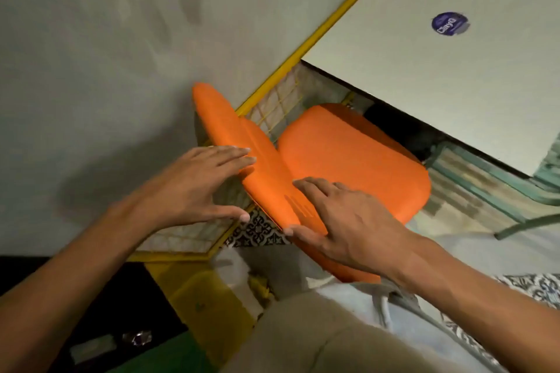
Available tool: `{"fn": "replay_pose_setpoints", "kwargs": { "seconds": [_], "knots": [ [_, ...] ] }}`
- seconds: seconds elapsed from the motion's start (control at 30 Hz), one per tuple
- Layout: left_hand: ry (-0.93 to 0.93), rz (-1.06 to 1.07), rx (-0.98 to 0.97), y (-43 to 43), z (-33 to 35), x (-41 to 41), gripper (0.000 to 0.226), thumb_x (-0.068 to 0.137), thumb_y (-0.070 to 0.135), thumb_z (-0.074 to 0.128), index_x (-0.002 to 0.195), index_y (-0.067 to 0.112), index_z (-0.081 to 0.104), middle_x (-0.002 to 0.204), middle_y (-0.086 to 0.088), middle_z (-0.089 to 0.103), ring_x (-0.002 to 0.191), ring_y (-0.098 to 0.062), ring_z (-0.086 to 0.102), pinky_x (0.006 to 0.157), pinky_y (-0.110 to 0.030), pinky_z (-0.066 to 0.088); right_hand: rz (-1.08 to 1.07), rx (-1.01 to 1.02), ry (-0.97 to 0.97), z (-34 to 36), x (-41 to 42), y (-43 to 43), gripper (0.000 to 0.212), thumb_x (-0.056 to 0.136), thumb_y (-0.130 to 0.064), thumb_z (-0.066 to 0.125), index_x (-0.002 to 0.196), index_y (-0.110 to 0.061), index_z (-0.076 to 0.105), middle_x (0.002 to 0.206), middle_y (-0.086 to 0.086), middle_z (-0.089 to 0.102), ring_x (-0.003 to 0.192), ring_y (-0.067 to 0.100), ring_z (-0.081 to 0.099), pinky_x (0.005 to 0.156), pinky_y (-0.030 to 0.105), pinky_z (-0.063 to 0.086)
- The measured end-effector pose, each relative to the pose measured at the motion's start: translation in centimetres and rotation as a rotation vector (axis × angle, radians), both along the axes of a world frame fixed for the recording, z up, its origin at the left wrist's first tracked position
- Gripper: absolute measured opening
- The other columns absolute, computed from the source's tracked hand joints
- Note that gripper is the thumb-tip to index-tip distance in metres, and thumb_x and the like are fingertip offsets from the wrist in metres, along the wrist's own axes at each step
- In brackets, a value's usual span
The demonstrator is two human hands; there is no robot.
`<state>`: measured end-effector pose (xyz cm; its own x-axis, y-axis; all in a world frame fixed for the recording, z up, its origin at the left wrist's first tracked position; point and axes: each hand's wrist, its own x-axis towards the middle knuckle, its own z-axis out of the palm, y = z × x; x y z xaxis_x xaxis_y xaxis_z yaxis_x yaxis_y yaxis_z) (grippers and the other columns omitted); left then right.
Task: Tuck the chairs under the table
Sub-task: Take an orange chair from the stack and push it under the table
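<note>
Head view, looking down: orange chair [348,154] sitting at the near edge of the table [454,85], seat front already partly under the top, backrest [260,166] pointing back at the camera. Left hand [194,188] spread flat against the rear face of the backrest, fingers straight, no wrap, pushing more than gripping. Right hand [342,218] cupped over the lower end of the backrest, thumb underneath, fingers on the seat side, so a loose grasp there. Looks like moulded plastic: stiff, probably light, a bit slick, so best held at the backrest edge, not the smooth face. Metal legs may drag on the floor. Blue sticker [449,23] on the table top.
</note>
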<state>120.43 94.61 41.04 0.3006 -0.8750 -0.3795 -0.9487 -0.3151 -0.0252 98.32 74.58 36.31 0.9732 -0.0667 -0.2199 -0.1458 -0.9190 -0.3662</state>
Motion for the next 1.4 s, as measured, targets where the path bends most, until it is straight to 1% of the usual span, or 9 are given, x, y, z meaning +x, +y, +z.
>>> {"fn": "replay_pose_setpoints", "kwargs": {
  "seconds": [0.17,0.37,0.53,0.63,0.77,0.93,1.03,1.27,1.4],
  "knots": [
    [-0.003,-0.267,-0.012,-1.4,-3.1,9.5,0.116,0.072,0.104,0.036,0.161,0.031,0.042,0.170,0.007,0.037,0.157,-0.016,0.033,0.124,-0.046,0.031,-0.254,-0.048,0.040,-0.9,3.1,4.5,0.093,0.094,-0.088,0.028,0.164,-0.027,0.030,0.164,-0.004,0.044,0.132,0.028,0.061,0.098,0.045,0.057],
    [0.060,-0.461,-0.024,-2.9,-6.0,18.2,0.105,0.070,0.107,0.038,0.153,0.044,0.045,0.151,0.016,0.058,0.140,-0.013,0.052,0.117,-0.043,0.035,-0.614,-0.084,0.128,-0.3,6.8,12.6,0.081,0.095,-0.090,0.025,0.152,-0.034,0.043,0.143,-0.008,0.062,0.117,0.024,0.067,0.090,0.044,0.057],
    [0.097,-0.516,0.016,-6.2,-7.5,21.2,0.102,0.056,0.114,0.038,0.130,0.049,0.063,0.116,0.019,0.074,0.103,-0.013,0.068,0.080,-0.035,0.049,-0.806,-0.196,0.130,-2.0,8.2,15.1,0.082,0.099,-0.086,0.025,0.153,-0.029,0.047,0.142,-0.004,0.066,0.120,0.026,0.067,0.098,0.045,0.051],
    [0.153,-0.491,0.039,-7.3,-8.3,21.2,0.102,0.044,0.117,0.039,0.119,0.054,0.067,0.102,0.025,0.073,0.091,-0.009,0.067,0.074,-0.034,0.054,-0.877,-0.244,0.139,-3.4,9.7,15.2,0.087,0.097,-0.089,0.019,0.150,-0.027,0.051,0.134,-0.002,0.070,0.117,0.026,0.068,0.098,0.046,0.052],
    [0.093,-0.520,-0.061,-7.5,-9.8,21.2,0.109,0.039,0.120,0.033,0.119,0.055,0.070,0.096,0.020,0.077,0.090,-0.016,0.071,0.073,-0.033,0.051,-0.927,-0.343,0.108,-5.4,11.6,14.2,0.095,0.085,-0.101,0.018,0.118,-0.028,0.068,0.097,-0.004,0.073,0.084,0.023,0.071,0.072,0.038,0.056],
    [0.031,-0.508,-0.187,-6.9,-10.9,21.7,0.111,0.041,0.119,0.033,0.116,0.050,0.076,0.089,0.013,0.079,0.082,-0.019,0.074,0.070,-0.033,0.054,-0.951,-0.397,-0.039,-6.9,11.8,13.7,0.092,0.077,-0.107,0.026,0.087,-0.028,0.072,0.068,-0.004,0.066,0.053,0.023,0.063,0.049,0.029,0.039],
    [0.020,-0.511,-0.218,-6.9,-10.6,21.5,0.108,0.042,0.119,0.033,0.110,0.048,0.078,0.083,0.013,0.078,0.076,-0.017,0.073,0.071,-0.035,0.058,-0.973,-0.398,-0.035,-6.7,12.2,13.8,0.090,0.076,-0.107,0.029,0.084,-0.028,0.071,0.065,-0.005,0.065,0.050,0.023,0.062,0.049,0.028,0.033],
    [0.044,-0.528,-0.274,-7.0,-10.5,21.7,0.109,0.042,0.119,0.033,0.105,0.045,0.081,0.081,0.010,0.079,0.076,-0.021,0.075,0.068,-0.034,0.057,-1.039,-0.424,-0.085,-7.3,12.4,13.9,0.090,0.075,-0.106,0.037,0.090,-0.026,0.077,0.072,-0.002,0.073,0.060,0.026,0.070,0.056,0.034,0.052],
    [0.009,-0.583,-0.313,-7.0,-10.6,21.8,0.104,0.047,0.118,0.032,0.096,0.041,0.083,0.065,0.009,0.074,0.059,-0.019,0.070,0.057,-0.028,0.050,-1.088,-0.473,-0.125,-7.9,12.4,14.2,0.090,0.074,-0.105,0.042,0.086,-0.023,0.076,0.073,-0.001,0.074,0.062,0.027,0.070,0.060,0.037,0.053]
  ]
}}
